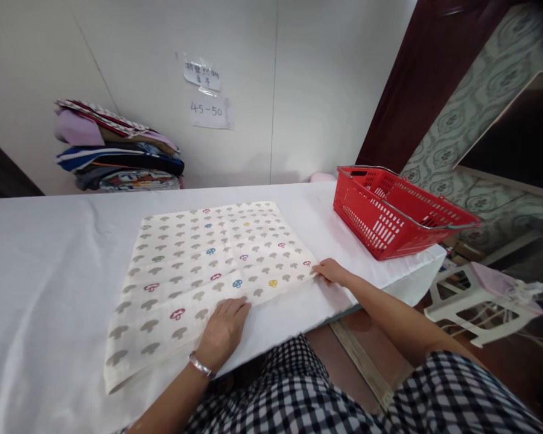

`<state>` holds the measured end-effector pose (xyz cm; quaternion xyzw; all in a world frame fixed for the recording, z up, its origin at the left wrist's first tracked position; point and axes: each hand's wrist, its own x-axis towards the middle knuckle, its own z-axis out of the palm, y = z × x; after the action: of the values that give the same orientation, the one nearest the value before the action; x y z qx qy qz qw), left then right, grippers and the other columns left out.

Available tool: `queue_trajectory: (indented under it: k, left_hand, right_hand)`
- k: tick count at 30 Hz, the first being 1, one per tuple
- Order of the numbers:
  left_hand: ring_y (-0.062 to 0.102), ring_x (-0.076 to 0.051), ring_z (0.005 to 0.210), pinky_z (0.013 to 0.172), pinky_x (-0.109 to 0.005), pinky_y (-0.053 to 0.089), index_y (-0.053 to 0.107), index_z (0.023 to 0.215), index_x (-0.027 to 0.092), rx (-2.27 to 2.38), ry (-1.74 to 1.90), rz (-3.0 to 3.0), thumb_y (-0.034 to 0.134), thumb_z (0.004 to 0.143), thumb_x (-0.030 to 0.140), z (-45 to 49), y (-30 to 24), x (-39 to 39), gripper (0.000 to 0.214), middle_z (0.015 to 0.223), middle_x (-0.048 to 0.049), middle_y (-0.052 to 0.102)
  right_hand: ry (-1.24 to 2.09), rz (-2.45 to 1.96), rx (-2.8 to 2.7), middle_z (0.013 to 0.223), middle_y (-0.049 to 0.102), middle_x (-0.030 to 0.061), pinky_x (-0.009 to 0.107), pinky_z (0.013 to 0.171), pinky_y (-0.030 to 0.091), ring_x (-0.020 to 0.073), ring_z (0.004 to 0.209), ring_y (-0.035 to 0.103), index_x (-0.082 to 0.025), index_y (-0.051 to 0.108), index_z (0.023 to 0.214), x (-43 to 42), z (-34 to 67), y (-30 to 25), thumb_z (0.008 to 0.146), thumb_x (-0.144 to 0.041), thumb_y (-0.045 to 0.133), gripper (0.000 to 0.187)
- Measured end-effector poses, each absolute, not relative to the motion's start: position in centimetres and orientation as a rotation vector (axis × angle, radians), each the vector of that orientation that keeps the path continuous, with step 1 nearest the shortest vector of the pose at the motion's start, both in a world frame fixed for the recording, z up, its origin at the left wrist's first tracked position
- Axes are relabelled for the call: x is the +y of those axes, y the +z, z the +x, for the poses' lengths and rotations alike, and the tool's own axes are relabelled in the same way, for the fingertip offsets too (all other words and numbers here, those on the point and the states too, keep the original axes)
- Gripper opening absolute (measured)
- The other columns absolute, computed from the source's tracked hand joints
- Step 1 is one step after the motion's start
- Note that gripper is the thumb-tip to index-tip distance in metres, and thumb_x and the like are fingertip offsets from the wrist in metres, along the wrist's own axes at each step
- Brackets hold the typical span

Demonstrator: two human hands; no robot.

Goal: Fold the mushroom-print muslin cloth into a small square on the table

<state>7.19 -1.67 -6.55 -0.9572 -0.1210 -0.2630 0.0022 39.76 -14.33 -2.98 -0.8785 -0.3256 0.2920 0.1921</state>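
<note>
A cream cloth printed with grey and coloured mushrooms (228, 262) lies spread out on the white-covered table (49, 271). My left hand (224, 330), with a silver bracelet at its wrist, rests palm down on the cloth's near edge. Its fingers are stretched out close together and point away to the right. At the near right corner of the cloth, my right hand (332, 271) pinches the edge between thumb and fingers. The cloth's near left corner lifts slightly off the table.
Beyond my right hand stands a red plastic basket (366, 220) with metal handles. A stack of folded fabrics (117, 147) sits at the back left against the wall. Paper notes (210, 113) are taped to the wall. A white and pink stool (502, 289) stands at right.
</note>
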Motion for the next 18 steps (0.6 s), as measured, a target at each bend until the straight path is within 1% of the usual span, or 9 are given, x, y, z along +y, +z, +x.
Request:
queue_trajectory:
  k: [3,6,9,15,18]
  left_hand:
    - [0.055,-0.020,0.089,0.080,-0.037,0.047,0.062,0.097,0.016,-0.400,-0.815,-3.019,0.044,0.082,0.008,7.2,-6.3,-1.8,0.025,0.097,-0.0092,0.063]
    - [0.055,-0.020,0.087,0.078,-0.037,0.047,0.062,0.096,0.016,-0.424,-0.807,-3.037,0.043,0.083,0.008,7.3,-6.0,-2.1,0.025,0.095,-0.0087,0.063]
    - [0.054,-0.020,0.088,0.079,-0.037,0.047,0.062,0.097,0.016,-0.464,-0.762,-3.071,0.042,0.083,0.008,7.3,-5.5,-2.4,0.026,0.096,-0.0089,0.063]
    - [0.050,-0.020,0.091,0.081,-0.037,0.044,0.059,0.100,0.017,-0.598,-0.629,-3.125,0.042,0.084,0.010,6.8,-4.4,-3.6,0.024,0.101,-0.0078,0.060]
    - [0.048,-0.021,0.090,0.078,-0.036,0.042,0.058,0.098,0.017,-0.718,-0.516,-3.087,0.042,0.085,0.011,6.4,-4.2,-4.1,0.021,0.096,-0.0074,0.058]
  right_hand:
    - [0.762,-2.553,-1.000,0.032,0.044,-0.0020,0.022,0.051,0.034,0.0116,0.042,0.048,-0.017,0.052,0.048,-14.4,39.9,-2.8,0.079,-0.039,0.052,0.038]
    - [0.671,-2.609,-1.041,0.036,0.048,-0.0010,0.022,0.053,0.033,0.0132,0.048,0.052,-0.016,0.056,0.053,-14.3,40.0,-2.6,0.076,-0.039,0.055,0.033]
    - [0.629,-2.625,-1.054,0.039,0.049,-0.0009,0.023,0.051,0.032,0.0132,0.049,0.051,-0.016,0.055,0.056,-14.0,39.9,-2.6,0.075,-0.036,0.056,0.028]
    - [0.767,-2.530,-1.059,0.045,0.049,-0.0026,0.022,0.044,0.033,0.0100,0.041,0.046,-0.018,0.047,0.060,-14.4,39.4,-3.1,0.081,-0.035,0.045,0.028]
    - [0.809,-2.421,-0.970,0.045,0.050,-0.0026,0.021,0.042,0.032,0.0102,0.041,0.046,-0.019,0.046,0.061,-15.0,39.9,-3.3,0.077,-0.038,0.048,0.025]
